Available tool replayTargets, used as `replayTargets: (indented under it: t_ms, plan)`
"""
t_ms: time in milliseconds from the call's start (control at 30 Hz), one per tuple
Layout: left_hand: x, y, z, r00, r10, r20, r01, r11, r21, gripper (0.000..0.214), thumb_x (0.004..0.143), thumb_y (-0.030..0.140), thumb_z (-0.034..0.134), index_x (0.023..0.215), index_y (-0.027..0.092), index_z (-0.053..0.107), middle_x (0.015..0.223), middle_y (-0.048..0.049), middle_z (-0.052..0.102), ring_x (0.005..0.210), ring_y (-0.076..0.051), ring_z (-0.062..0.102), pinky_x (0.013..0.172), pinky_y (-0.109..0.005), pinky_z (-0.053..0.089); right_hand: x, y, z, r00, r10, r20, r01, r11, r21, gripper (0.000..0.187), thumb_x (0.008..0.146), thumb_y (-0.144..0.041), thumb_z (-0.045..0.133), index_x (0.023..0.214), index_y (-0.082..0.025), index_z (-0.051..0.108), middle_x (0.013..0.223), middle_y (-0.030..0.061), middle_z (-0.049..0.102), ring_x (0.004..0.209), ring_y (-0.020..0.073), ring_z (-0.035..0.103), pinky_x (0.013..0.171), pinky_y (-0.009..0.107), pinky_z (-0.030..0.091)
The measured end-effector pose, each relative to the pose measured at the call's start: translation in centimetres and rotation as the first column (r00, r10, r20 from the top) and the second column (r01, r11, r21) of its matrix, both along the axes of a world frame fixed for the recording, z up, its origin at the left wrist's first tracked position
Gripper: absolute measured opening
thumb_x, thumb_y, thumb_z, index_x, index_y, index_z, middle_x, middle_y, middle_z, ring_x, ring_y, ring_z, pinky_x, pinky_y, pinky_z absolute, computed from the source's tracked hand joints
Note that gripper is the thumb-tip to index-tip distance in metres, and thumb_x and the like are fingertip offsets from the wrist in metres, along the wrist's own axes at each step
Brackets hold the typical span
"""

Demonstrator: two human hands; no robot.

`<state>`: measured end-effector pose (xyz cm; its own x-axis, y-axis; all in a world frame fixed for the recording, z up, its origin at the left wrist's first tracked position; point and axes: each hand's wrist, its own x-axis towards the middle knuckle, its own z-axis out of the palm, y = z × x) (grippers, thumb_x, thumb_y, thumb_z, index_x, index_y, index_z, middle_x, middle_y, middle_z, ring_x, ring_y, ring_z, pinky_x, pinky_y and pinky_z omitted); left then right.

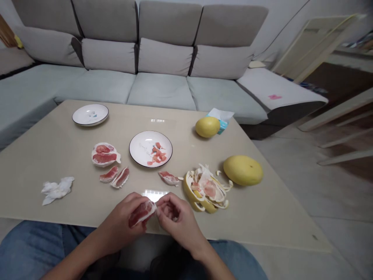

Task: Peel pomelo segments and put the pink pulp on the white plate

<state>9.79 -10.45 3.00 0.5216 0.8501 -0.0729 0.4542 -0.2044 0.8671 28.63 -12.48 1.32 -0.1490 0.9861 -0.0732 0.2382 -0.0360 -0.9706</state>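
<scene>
My left hand (pixel 124 221) is closed around a pink pomelo segment (pixel 141 212) at the near edge of the beige table (pixel 58 147). My right hand (pixel 177 219) pinches the white skin at the segment's right end. Just beyond my hands lie a small peeled piece (pixel 169 177) and a heap of yellow peel and membrane (pixel 206 188). A white plate (pixel 150 148) with several bits of pink flesh stands in the middle of the table.
Left of the plate lie a large opened segment cluster (pixel 104 154) and two smaller segments (pixel 114 175). A crumpled tissue (pixel 56 189) lies at the left, an empty plate (pixel 90 114) at the back. Two whole pomelos (pixel 243 170) (pixel 207 126) and a tissue pack (pixel 221 118) stand right. A grey sofa (pixel 160 58) is behind.
</scene>
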Motion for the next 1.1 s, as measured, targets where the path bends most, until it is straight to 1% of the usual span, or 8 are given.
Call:
replayTargets:
  t_ms: [67,200,400,533,700,833,967,1100]
  plan:
    - [-0.1,0.0,-0.1,1.0,0.004,-0.012,-0.003,0.999,0.041,0.053,0.064,-0.003,0.05,0.11,0.022,0.059,0.104,-0.005,0.059,0.094,-0.019,0.058,0.084,-0.03,0.048,0.2,0.0,0.3,0.988,0.008,0.156,-0.029,0.99,0.135,0.004,0.078,-0.022,0.058,0.081,-0.019,0.055,0.058,-0.0063,0.045,0.05,0.0092,0.04,0.047,0.02,0.031]
    - [-0.3,-0.1,-0.6,0.999,-0.004,-0.047,0.008,0.996,0.094,0.056,0.067,-0.003,0.049,0.114,0.025,0.055,0.106,-0.004,0.057,0.094,-0.019,0.058,0.085,-0.031,0.049,0.4,-0.2,0.5,0.905,0.009,0.425,-0.177,0.917,0.357,0.002,0.08,-0.02,0.056,0.079,-0.019,0.057,0.07,0.0001,0.055,0.063,0.0136,0.049,0.058,0.023,0.035]
    - [-0.3,-0.6,-0.9,0.988,-0.047,-0.147,0.063,0.992,0.105,0.053,0.068,-0.002,0.047,0.114,0.025,0.054,0.104,-0.0043,0.056,0.094,-0.019,0.058,0.085,-0.032,0.049,0.6,-0.4,0.0,0.798,0.093,0.596,-0.362,0.864,0.35,0.016,0.083,-0.013,0.046,0.07,-0.019,0.053,0.064,-0.001,0.053,0.058,0.0123,0.047,0.055,0.024,0.031]
    - [-0.4,-0.9,-0.7,0.987,-0.076,-0.14,0.089,0.992,0.09,0.053,0.069,-0.002,0.047,0.114,0.025,0.054,0.104,-0.0043,0.056,0.092,-0.019,0.058,0.082,-0.031,0.049,0.3,-0.5,-0.9,0.838,0.058,0.543,-0.319,0.859,0.4,0.018,0.079,-0.01,0.047,0.063,-0.02,0.05,0.058,-0.0031,0.049,0.053,0.0105,0.042,0.052,0.024,0.027]
    - [-0.3,-0.5,-0.6,0.997,-0.074,-0.026,0.076,0.995,0.063,0.053,0.067,-0.003,0.05,0.112,0.025,0.058,0.103,-0.0041,0.058,0.094,-0.019,0.058,0.085,-0.031,0.049,-0.2,-0.5,-0.8,0.896,-0.04,0.443,-0.156,0.904,0.397,0.022,0.074,-0.009,0.047,0.054,-0.018,0.047,0.052,-0.005,0.041,0.049,0.0088,0.035,0.051,0.024,0.024]
    - [-0.1,-0.1,-0.9,0.987,-0.038,0.154,0.065,0.983,-0.174,0.039,0.074,0.007,0.057,0.109,0.023,0.063,0.104,-0.0052,0.061,0.084,-0.017,0.06,0.072,-0.028,0.051,-0.2,-0.4,0.3,0.966,-0.042,0.255,-0.035,0.956,0.29,0.019,0.072,-0.011,0.046,0.055,-0.018,0.054,0.051,-0.0055,0.039,0.047,0.0084,0.033,0.047,0.021,0.024]
    - [0.1,0.1,-1.3,0.951,0.04,0.307,0.106,0.889,-0.445,0.028,0.079,0.024,0.064,0.106,0.02,0.067,0.104,-0.0057,0.061,0.083,-0.017,0.06,0.072,-0.027,0.05,0.1,-0.1,0.8,0.989,-0.066,0.134,0.035,0.974,0.226,0.02,0.071,-0.015,0.047,0.052,-0.018,0.054,0.049,-0.0057,0.036,0.046,0.0083,0.031,0.045,0.02,0.023]
    - [0.1,0.2,-1.0,0.91,0.114,0.399,0.142,0.817,-0.558,0.032,0.075,0.035,0.072,0.101,0.017,0.07,0.094,-0.0041,0.061,0.077,-0.016,0.057,0.069,-0.025,0.048,0.6,0.2,0.8,0.988,-0.112,0.105,0.092,0.98,0.175,0.02,0.072,-0.019,0.048,0.053,-0.017,0.054,0.049,-0.0049,0.038,0.048,0.0087,0.033,0.045,0.02,0.025]
